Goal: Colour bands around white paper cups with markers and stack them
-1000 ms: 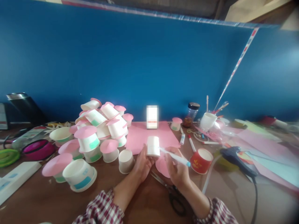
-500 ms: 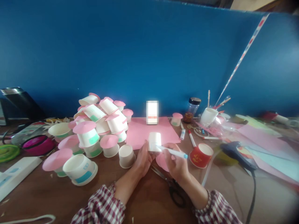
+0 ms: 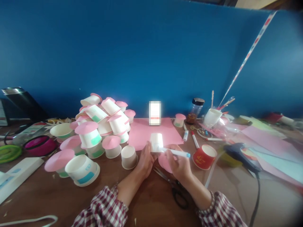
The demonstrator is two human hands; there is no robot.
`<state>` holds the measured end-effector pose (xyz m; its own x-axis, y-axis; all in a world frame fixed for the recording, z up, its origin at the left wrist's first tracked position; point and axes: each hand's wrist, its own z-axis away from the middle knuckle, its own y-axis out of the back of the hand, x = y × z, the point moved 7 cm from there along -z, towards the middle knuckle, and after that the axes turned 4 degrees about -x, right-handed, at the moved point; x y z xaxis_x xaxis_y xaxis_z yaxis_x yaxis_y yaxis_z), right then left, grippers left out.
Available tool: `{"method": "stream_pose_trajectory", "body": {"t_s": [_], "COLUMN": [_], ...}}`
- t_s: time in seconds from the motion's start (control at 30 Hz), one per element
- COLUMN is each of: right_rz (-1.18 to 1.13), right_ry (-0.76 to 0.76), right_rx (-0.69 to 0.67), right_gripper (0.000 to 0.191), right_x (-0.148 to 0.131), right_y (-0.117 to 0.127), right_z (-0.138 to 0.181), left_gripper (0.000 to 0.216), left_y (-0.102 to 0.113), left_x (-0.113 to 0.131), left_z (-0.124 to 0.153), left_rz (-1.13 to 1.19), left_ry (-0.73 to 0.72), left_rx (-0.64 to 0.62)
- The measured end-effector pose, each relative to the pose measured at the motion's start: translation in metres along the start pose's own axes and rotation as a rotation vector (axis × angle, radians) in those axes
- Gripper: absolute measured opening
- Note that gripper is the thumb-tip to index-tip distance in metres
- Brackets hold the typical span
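Note:
My left hand [image 3: 145, 160] is closed on a white paper cup [image 3: 156, 140], steadying it from the left side. In my right hand [image 3: 178, 162] is a marker pen [image 3: 177, 153] with a light-blue end, its other end against the cup's side. Below the cup, partly hidden by my right hand, is a pink paper disc [image 3: 165, 162]. Black-handled scissors [image 3: 176, 190] lie on the table between my forearms. An upside-down paper cup [image 3: 129, 157] stands just left of my left hand.
Paper cups with pink cone tops [image 3: 87, 132] pile up on the left. Pink paper [image 3: 142, 134] lies ahead. To the right are a red paper cup [image 3: 204, 157], a glue gun [image 3: 241, 156], a lidded jar [image 3: 195, 110] and a white cup of tools [image 3: 212, 117].
The view has shifted slightly. My hands stay around the cup, and the pen's tip has moved only a little on its side.

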<state>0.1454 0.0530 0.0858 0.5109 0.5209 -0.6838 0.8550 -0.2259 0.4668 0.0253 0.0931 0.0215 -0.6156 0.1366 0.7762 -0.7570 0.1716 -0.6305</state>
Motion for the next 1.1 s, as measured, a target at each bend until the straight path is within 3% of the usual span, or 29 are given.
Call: {"method": "stream_pose_trajectory", "body": {"t_s": [0.2, 0.63, 1.1], "right_rz": [-0.025, -0.014, -0.016], "right_ry": [-0.030, -0.031, -0.037], "right_rx": [0.024, -0.014, -0.015], "right_gripper": [0.015, 0.016, 0.013], "right_x": [0.0032, 0.0019, 0.0006], "right_y": [0.0010, -0.0018, 0.0013], "right_z": [0.0001, -0.0010, -0.0003], "left_gripper": [0.049, 0.041, 0.049], "left_y": [-0.0050, -0.0032, -0.0008], "left_x": [0.0013, 0.0012, -0.0010], "left_z": [0.0019, 0.0044, 0.0010], "left_rz": [-0.001, -0.036, 0.043], "left_ry": [-0.018, -0.011, 0.004], "left_rx": [-0.037, 0.018, 0.000]}}
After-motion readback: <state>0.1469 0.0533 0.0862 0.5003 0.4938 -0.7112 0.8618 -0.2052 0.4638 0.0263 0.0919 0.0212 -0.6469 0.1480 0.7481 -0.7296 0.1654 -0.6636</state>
